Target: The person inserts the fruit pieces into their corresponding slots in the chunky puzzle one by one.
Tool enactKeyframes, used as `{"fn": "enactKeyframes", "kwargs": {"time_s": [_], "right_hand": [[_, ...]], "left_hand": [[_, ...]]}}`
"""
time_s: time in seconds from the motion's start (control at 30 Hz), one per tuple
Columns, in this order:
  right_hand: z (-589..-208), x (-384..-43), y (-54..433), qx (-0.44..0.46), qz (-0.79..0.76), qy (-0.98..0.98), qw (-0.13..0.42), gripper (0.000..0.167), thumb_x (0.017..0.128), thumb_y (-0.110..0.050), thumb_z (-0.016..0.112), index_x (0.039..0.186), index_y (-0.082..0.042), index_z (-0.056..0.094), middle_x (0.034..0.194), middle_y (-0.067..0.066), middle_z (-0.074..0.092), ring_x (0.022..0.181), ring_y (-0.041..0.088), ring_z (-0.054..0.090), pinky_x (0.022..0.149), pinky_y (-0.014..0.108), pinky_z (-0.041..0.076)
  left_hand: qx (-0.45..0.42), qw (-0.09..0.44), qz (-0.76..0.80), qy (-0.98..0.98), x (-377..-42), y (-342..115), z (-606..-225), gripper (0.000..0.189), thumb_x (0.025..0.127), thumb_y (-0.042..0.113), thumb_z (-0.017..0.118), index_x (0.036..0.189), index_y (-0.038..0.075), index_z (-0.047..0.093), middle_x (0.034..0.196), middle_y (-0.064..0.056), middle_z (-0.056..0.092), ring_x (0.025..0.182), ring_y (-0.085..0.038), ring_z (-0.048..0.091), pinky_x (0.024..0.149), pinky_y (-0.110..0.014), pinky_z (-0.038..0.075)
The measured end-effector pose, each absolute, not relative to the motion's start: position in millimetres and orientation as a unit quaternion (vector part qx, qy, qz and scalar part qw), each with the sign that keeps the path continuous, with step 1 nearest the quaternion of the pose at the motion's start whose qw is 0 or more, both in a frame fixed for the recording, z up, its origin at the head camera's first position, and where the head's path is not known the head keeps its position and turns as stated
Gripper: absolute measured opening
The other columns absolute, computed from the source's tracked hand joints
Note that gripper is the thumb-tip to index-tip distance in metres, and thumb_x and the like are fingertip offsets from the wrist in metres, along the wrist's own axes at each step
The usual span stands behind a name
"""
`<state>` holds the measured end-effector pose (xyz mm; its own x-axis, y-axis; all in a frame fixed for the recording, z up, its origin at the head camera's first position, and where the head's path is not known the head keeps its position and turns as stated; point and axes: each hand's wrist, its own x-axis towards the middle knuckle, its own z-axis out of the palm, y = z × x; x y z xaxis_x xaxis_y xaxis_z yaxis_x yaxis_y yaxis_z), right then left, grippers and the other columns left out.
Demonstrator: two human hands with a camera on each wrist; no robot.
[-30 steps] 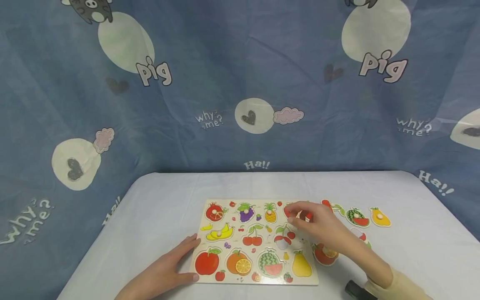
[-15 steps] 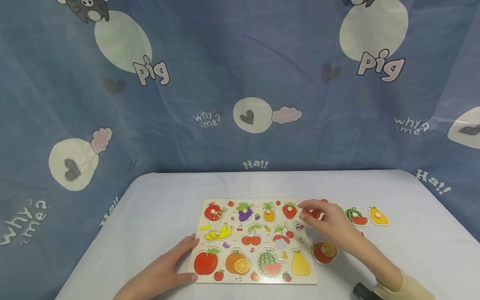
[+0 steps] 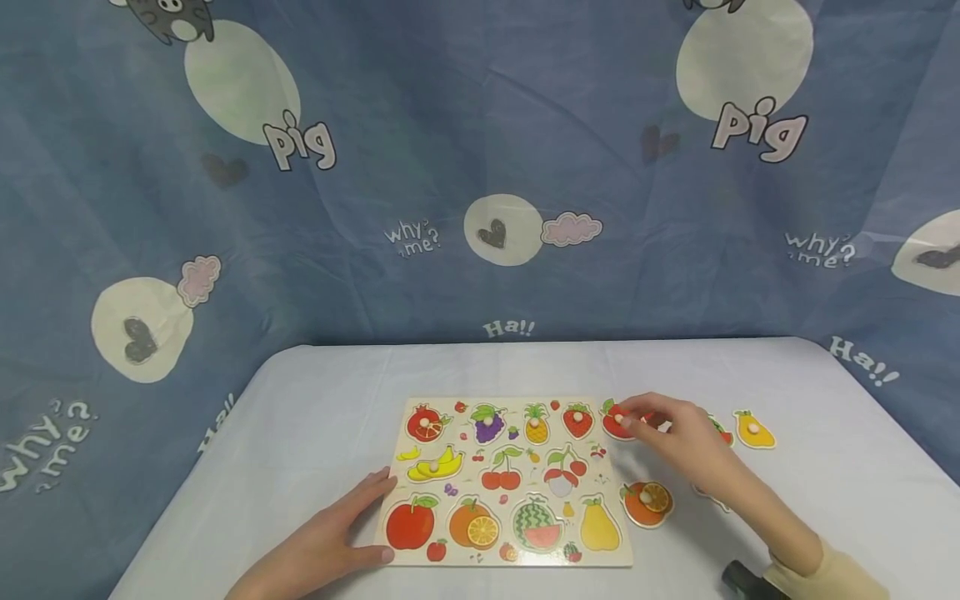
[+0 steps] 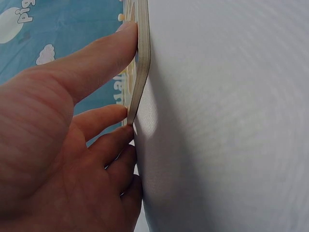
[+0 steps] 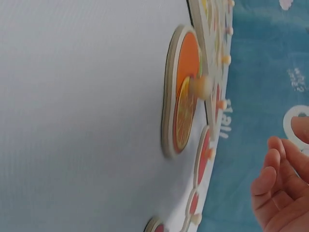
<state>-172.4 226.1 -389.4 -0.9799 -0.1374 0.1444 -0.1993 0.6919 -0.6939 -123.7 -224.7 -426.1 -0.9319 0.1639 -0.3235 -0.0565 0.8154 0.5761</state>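
Observation:
My left hand (image 3: pixel 341 533) rests at the left edge of a wooden fruit puzzle board (image 3: pixel 468 492). Its thumb touches the front corner, and its fingers lie along the side in the left wrist view. Beyond the board's right edge, my right hand (image 3: pixel 686 437) hovers with loosely bent fingers, fingertips over a loose red apple piece (image 3: pixel 611 422). In the right wrist view that hand holds nothing and hangs apart from the knobs. The strawberry piece (image 3: pixel 577 423) sits in the board's top row. A loose orange piece (image 3: pixel 637 504) lies at the board's right side.
A pear piece (image 3: pixel 753 432) and a partly hidden watermelon piece (image 3: pixel 722 429) lie at the right on the white table (image 3: pixel 247 467). Another piece shows only its edge under my right forearm. A blue printed cloth (image 3: pixel 420 125) hangs behind.
My right hand has left the strawberry piece in the board and moved right, over the apple piece. The left hand stays at the board's edge.

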Motion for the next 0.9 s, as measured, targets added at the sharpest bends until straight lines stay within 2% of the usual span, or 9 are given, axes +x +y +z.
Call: {"fn": "enactKeyframes", "kwargs": {"time_s": [0.2,0.5,0.77,0.9], "right_hand": [[-392.5,-178.5,239.7,0.099,0.355,-0.928,0.062,0.029,0.093,-0.026,0.070,0.118,-0.011,0.069,0.098,-0.002,0.069,0.087,0.018,0.060,0.063,0.030,0.051],[-399.1,-187.9,255.6,0.089,0.354,-0.929,0.053,0.026,0.094,-0.022,0.069,0.117,-0.010,0.070,0.103,0.001,0.070,0.091,0.022,0.059,0.068,0.031,0.052],[-399.6,-197.2,264.3,0.086,0.349,-0.932,0.040,0.026,0.094,-0.018,0.068,0.117,-0.006,0.069,0.091,-0.001,0.072,0.081,0.019,0.059,0.060,0.028,0.050],[-401.5,-202.6,269.0,0.083,0.343,-0.935,0.036,0.026,0.093,-0.016,0.067,0.117,-0.004,0.068,0.092,0.001,0.071,0.080,0.019,0.059,0.059,0.028,0.051]], "left_hand": [[0.030,0.182,0.305,0.934,-123.3,-224.9,-425.8,0.096,0.065,0.047,0.087,0.149,0.025,0.044,0.154,-0.004,0.039,0.134,-0.028,0.041,0.099,-0.060,0.043],[0.028,0.185,0.303,0.935,-122.9,-224.3,-424.6,0.095,0.066,0.047,0.086,0.149,0.026,0.044,0.154,-0.004,0.039,0.134,-0.029,0.041,0.099,-0.061,0.043],[0.025,0.187,0.301,0.935,-122.6,-224.1,-424.0,0.095,0.066,0.047,0.086,0.149,0.025,0.044,0.154,-0.004,0.039,0.134,-0.029,0.040,0.099,-0.061,0.042],[0.022,0.189,0.300,0.935,-122.9,-224.4,-424.6,0.096,0.066,0.048,0.086,0.149,0.026,0.044,0.154,-0.004,0.039,0.134,-0.028,0.041,0.099,-0.061,0.042]]}}
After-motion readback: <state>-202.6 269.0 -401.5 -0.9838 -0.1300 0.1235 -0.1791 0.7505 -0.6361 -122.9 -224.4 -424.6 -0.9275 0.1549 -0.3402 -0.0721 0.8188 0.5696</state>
